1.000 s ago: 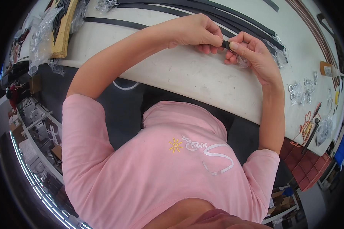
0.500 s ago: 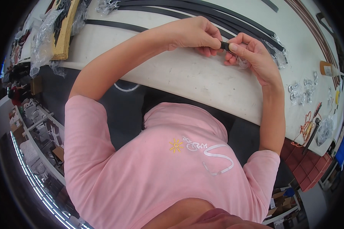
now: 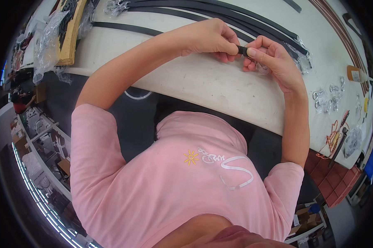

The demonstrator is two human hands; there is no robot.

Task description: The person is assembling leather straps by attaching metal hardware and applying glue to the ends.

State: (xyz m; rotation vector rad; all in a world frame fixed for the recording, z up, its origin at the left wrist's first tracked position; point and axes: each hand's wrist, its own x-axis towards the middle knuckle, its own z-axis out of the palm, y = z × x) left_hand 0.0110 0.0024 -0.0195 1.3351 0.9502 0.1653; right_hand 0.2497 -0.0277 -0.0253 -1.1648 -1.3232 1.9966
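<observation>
Black piece point(image 3: 242, 51) slightly leftward, within pinched fingers point(image 3: 260, 56) of left hand point(image 3: 212, 38) and right hand point(image 3: 277, 61)

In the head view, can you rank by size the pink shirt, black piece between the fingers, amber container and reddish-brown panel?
1. Pink shirt
2. Reddish-brown panel
3. Amber container
4. Black piece, partly hidden by the fingers
</observation>
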